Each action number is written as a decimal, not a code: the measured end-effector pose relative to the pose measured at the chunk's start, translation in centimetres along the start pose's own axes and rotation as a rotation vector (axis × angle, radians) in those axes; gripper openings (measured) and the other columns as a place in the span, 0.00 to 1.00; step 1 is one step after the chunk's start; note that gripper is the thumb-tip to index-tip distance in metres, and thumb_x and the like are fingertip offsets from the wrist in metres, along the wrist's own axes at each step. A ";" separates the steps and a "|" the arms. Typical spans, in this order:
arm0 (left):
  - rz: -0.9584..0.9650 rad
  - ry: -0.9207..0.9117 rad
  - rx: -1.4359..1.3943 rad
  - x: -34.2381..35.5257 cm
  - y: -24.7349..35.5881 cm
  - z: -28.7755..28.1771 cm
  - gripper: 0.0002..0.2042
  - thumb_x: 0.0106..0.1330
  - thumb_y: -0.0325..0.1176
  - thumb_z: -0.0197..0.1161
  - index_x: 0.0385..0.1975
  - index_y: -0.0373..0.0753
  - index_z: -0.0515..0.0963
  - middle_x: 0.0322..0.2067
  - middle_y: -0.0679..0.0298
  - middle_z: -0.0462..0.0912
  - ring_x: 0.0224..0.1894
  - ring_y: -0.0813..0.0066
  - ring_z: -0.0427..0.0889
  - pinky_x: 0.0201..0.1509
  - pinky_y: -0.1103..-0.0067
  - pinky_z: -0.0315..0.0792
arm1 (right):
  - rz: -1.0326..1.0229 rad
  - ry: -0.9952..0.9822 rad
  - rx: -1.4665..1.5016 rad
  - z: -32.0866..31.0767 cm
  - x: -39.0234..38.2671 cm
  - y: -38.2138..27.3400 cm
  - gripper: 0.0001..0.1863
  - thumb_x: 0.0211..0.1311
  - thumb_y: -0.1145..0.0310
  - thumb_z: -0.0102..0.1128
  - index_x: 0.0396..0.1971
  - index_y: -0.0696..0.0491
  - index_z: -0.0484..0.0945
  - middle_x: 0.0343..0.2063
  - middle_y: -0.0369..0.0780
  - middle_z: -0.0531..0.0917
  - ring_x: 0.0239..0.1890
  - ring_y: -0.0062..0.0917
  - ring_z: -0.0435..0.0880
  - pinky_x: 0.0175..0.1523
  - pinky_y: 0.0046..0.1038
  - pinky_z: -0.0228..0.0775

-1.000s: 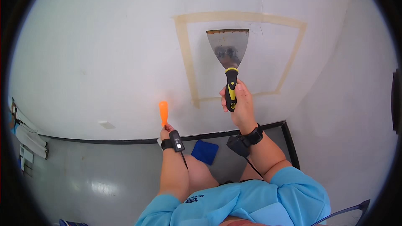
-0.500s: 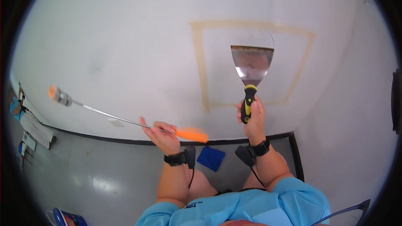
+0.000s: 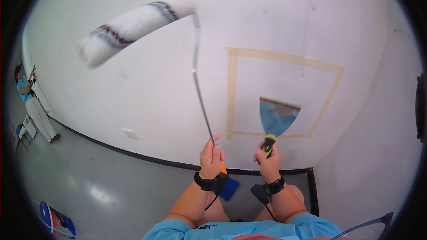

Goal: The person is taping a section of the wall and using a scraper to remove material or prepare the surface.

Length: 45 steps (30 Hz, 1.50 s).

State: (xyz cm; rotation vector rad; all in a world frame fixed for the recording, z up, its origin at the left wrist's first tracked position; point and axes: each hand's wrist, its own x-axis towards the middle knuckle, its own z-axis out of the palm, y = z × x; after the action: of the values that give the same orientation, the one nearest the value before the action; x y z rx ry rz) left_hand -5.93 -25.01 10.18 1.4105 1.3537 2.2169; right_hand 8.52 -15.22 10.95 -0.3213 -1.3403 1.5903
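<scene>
The paint roller has swung up (slightly blurred), left hand closed round its rod, right hand gripping the scraper, tape outline in place, enclosed wall apparently uncoated.

No words or numbers can be made out; the blue bucket at lower left carries a label with red and white patches, its lettering too small and slanted to read. The light-blue shirt bears a small dark print; it is likewise unreadable.
</scene>
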 end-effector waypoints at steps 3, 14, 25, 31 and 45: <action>-0.074 -0.085 -0.030 -0.1 0.5 0.0 0.16 0.63 0.27 0.41 0.50 0.31 0.59 0.13 0.70 0.64 0.16 0.86 0.63 0.25 0.88 0.64 | 0.145 -0.119 -0.109 0.8 -2.0 2.4 0.11 0.47 0.78 0.56 0.31 0.56 0.65 0.27 0.35 0.72 0.25 0.14 0.71 0.29 0.16 0.66; -0.130 -0.116 -0.137 -0.9 2.6 1.0 0.15 0.64 0.28 0.41 0.50 0.31 0.59 0.14 0.68 0.66 0.18 0.86 0.65 0.27 0.89 0.66 | 0.259 -0.179 0.014 2.8 -5.6 5.3 0.13 0.46 0.77 0.61 0.29 0.57 0.65 0.33 0.39 0.76 0.35 0.17 0.73 0.40 0.19 0.68; 0.060 -0.130 -0.051 -0.8 2.4 1.1 0.14 0.65 0.35 0.38 0.24 0.34 0.67 0.19 0.63 0.69 0.25 0.79 0.71 0.31 0.87 0.68 | 0.012 -0.160 -0.281 4.3 -3.7 3.1 0.16 0.43 0.74 0.63 0.32 0.58 0.67 0.29 0.35 0.75 0.31 0.16 0.73 0.37 0.17 0.67; -0.164 0.090 -0.053 -1.1 2.3 1.2 0.14 0.66 0.37 0.39 0.22 0.35 0.64 0.15 0.67 0.66 0.15 0.82 0.66 0.24 0.85 0.66 | 0.075 -0.073 -0.068 -0.3 0.4 1.9 0.07 0.54 0.72 0.50 0.31 0.54 0.63 0.20 0.35 0.71 0.18 0.17 0.70 0.23 0.18 0.64; 0.024 0.256 -0.053 -2.1 -0.8 1.8 0.14 0.66 0.38 0.36 0.21 0.38 0.60 0.15 0.68 0.62 0.12 0.84 0.63 0.19 0.85 0.65 | -0.130 -0.076 0.145 0.8 5.3 -1.5 0.16 0.60 0.67 0.41 0.47 0.55 0.59 0.30 0.40 0.74 0.26 0.17 0.72 0.29 0.20 0.68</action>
State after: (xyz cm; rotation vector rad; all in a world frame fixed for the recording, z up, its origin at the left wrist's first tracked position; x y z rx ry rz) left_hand -3.59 -24.72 8.47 1.1627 1.3450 2.4990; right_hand 6.18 -11.65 14.51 -0.0846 -1.2685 1.5935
